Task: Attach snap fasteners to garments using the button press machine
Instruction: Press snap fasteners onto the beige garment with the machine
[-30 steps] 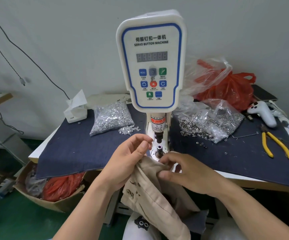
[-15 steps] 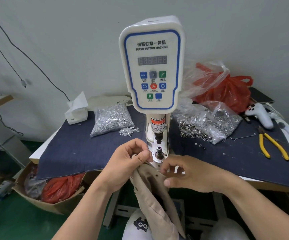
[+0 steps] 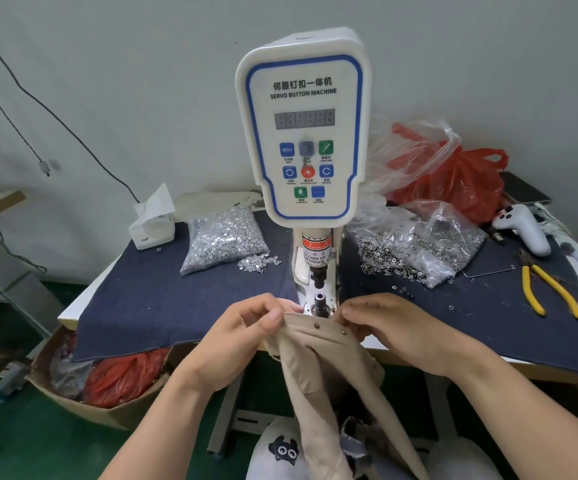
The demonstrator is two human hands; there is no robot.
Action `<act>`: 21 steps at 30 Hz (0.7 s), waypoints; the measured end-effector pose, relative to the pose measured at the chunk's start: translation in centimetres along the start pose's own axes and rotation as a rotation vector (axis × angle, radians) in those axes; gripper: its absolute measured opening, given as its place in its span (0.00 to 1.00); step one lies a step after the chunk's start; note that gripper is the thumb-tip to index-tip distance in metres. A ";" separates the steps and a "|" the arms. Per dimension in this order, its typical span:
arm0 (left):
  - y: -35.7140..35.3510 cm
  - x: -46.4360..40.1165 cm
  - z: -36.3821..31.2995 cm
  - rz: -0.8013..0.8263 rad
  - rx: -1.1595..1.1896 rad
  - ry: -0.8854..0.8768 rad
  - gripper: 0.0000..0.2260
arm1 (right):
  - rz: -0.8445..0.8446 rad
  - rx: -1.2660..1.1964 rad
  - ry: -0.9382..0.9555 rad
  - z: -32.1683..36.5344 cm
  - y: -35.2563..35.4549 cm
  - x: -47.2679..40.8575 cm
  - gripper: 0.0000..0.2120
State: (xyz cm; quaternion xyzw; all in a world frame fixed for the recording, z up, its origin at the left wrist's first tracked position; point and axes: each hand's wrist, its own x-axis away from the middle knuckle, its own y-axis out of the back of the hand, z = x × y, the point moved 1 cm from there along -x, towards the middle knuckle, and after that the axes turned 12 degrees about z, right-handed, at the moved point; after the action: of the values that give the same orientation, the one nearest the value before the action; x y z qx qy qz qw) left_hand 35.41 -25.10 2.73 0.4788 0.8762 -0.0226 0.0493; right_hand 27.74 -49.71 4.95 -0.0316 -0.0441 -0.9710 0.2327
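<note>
Left hand (image 3: pixel 242 336) and right hand (image 3: pixel 389 329) both pinch the top hem of the beige garment (image 3: pixel 318 368), fingers curled, stretching it flat at the table's (image 3: pixel 73 311) front edge, just before the button press machine's (image 3: pixel 303 133) metal die (image 3: pixel 319 301). Soft woven cloth, two small round dark snaps (image 3: pixel 317 326) on the hem. Shiny fasteners in clear bags (image 3: pixel 225 237) on denim mat.

Soft, even indoor light, faint shadows, mild wide-angle bending at the edges, slightly soft focus throughout.
</note>
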 end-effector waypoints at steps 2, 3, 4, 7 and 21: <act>-0.6 -0.6 0.8 0.014 0.096 0.005 0.14 | 0.016 0.060 -0.021 0.5 0.1 -0.1 0.17; -0.9 -0.8 1.0 0.007 0.132 0.014 0.15 | 0.009 0.043 -0.017 0.6 0.1 -0.2 0.17; -1.1 -1.0 1.3 -0.004 0.150 0.026 0.15 | 0.004 0.013 -0.003 0.7 0.3 -0.2 0.16; -1.3 -1.7 1.7 -0.002 0.000 0.122 0.18 | -0.028 -0.127 0.056 0.4 0.8 -0.2 0.17; 0.1 -5.1 3.5 -0.244 -0.303 0.190 0.19 | -0.404 -0.333 -0.088 -3.5 2.2 -2.8 0.11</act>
State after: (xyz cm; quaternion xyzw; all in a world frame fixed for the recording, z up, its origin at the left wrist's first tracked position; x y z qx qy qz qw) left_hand 38.50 -29.63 -0.19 0.3566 0.9217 0.1487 0.0345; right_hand 31.07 -50.72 1.42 -0.1023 0.1006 -0.9894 0.0235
